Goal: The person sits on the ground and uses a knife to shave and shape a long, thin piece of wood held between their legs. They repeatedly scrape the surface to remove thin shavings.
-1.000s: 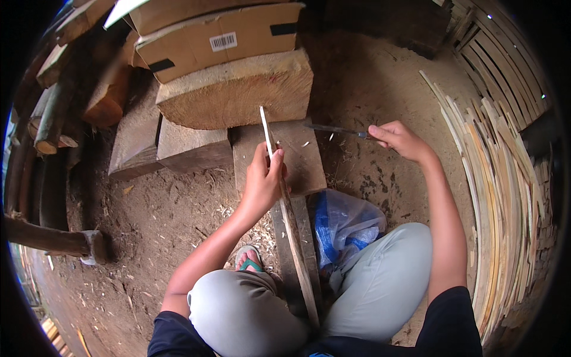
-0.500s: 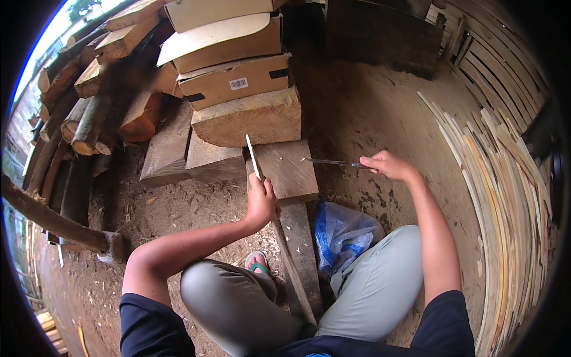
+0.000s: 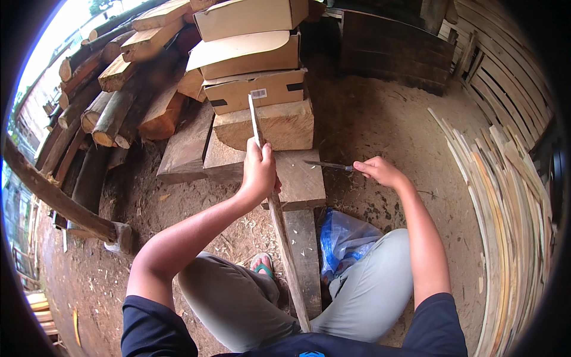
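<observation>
My left hand point(image 3: 260, 171) is wrapped round a long, thin wooden stick point(image 3: 283, 243). The stick slants from my lap up past the fist, and its pale, pointed tip lies in front of the lowest cardboard box. My right hand point(image 3: 378, 171) grips the handle of a knife point(image 3: 330, 165). Its narrow dark blade points left over the edge of a squared wooden block point(image 3: 300, 183), apart from the stick. Small pale shavings lie on that block and on the beam point(image 3: 302, 253) between my legs.
Stacked cardboard boxes point(image 3: 253, 92) rest on a thick timber block point(image 3: 267, 126) ahead. Logs and beams point(image 3: 113, 119) are piled at the left. A blue and clear plastic bag point(image 3: 345, 241) sits by my right knee. Many long wooden strips point(image 3: 505, 238) lie at the right.
My left hand and the stick have moved up and away from me, bringing the stick's tip in front of the box. The view has shifted slightly. My right hand still holds the knife.
</observation>
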The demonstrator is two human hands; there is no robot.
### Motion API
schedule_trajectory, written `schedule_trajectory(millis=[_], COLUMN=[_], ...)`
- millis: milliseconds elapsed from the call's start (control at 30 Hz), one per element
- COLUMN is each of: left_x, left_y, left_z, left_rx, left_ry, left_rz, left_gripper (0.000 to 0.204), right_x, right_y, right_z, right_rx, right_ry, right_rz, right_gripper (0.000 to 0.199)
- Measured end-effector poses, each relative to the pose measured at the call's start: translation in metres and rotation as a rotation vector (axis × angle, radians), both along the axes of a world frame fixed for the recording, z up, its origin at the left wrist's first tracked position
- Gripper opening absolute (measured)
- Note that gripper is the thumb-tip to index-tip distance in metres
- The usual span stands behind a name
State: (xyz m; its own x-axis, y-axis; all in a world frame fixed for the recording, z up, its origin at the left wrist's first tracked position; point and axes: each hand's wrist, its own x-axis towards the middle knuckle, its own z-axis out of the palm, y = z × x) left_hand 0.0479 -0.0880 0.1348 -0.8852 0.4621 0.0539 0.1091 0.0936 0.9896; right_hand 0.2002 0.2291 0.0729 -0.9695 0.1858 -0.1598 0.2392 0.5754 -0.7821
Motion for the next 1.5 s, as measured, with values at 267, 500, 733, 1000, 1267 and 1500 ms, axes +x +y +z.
schedule_trajectory(millis=[267, 500, 733, 1000, 1267, 1500], left_x=[0.03, 0.024, 0.061, 0.068, 0.05, 0.049], left_y=[0.003, 0.015, 0.022, 0.025, 0.021, 0.027], left_z=[-0.041, -0.003, -0.025, -0.027, -0.034, -0.063], left_rx=[-0.06, 0.146, 0.062, -0.008, 0.011, -0.221], left_ry=[-0.051, 0.088, 0.088, -0.038, 0.091, -0.097], left_rz=[-0.052, 0.047, 0.055, 0.036, -0.034, -0.079], left_gripper=[0.026, 0.017, 0.021, 0.021, 0.02, 0.023], right_x=[0.004, -0.004, 0.009, 0.004, -0.013, -0.002], right_y=[0.006, 0.04, 0.029, 0.021, 0.025, 0.024], right_z=[-0.013, -0.032, -0.021, -0.025, -0.043, -0.043], right_rx=[0.036, 0.125, 0.163, 0.159, 0.231, 0.138], right_ry=[0.0, -0.006, -0.078, -0.074, -0.04, -0.068], right_rz=[-0.056, -0.013, -0.073, -0.038, 0.018, -0.03], right_gripper=[0.058, 0.063, 0.064, 0.064, 0.065, 0.061])
